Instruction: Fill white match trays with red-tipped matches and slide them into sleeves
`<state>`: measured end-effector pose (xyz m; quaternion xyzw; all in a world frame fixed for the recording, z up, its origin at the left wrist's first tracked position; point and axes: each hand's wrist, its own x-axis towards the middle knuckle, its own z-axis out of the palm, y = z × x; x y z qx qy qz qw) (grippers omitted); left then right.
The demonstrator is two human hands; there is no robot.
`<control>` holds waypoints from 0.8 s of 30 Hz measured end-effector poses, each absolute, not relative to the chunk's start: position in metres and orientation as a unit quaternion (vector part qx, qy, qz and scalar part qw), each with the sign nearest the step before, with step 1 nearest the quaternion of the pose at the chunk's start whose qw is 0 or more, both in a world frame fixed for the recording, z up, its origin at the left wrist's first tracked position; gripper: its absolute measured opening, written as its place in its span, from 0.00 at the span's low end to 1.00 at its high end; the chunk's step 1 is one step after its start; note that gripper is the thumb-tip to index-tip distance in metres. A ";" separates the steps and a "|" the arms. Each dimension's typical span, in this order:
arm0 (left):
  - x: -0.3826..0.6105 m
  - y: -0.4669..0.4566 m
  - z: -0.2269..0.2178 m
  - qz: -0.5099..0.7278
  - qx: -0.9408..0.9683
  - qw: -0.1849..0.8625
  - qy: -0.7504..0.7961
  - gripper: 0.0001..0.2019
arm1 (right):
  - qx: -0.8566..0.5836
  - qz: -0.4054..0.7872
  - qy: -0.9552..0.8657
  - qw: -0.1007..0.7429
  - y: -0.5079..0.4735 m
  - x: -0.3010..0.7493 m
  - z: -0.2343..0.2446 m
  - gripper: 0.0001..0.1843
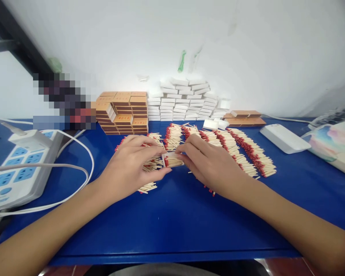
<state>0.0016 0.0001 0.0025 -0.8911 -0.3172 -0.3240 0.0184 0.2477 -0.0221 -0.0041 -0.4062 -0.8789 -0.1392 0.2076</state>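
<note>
A small white matchbox tray filled with red-tipped matches sits between my two hands on the blue table. My left hand grips its left end, fingers curled over a loose pile of matches. My right hand pinches the tray's right end with thumb and fingers. Rows of loose red-tipped matches fan out behind and to the right of my hands.
Brown matchbox sleeves and white inner trays are stacked against the wall. A white power strip with cables lies at left. A white flat device and a colourful pad lie at right.
</note>
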 end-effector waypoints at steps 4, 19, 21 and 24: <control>-0.001 0.004 0.011 -0.338 -0.857 0.058 -0.384 0.14 | -0.433 -0.096 -0.850 0.286 -0.028 0.241 -0.005 0.12; -0.001 0.003 0.016 -0.348 -0.837 0.063 -0.417 0.13 | -0.446 -0.016 -0.883 0.144 -0.028 0.231 -0.018 0.12; -0.001 0.003 0.016 -0.347 -0.839 0.063 -0.415 0.13 | -0.481 -0.014 -0.859 0.173 -0.028 0.226 -0.018 0.14; 0.000 0.003 0.015 -0.348 -0.838 0.068 -0.415 0.13 | -0.538 -0.012 -0.823 0.183 -0.027 0.217 -0.017 0.22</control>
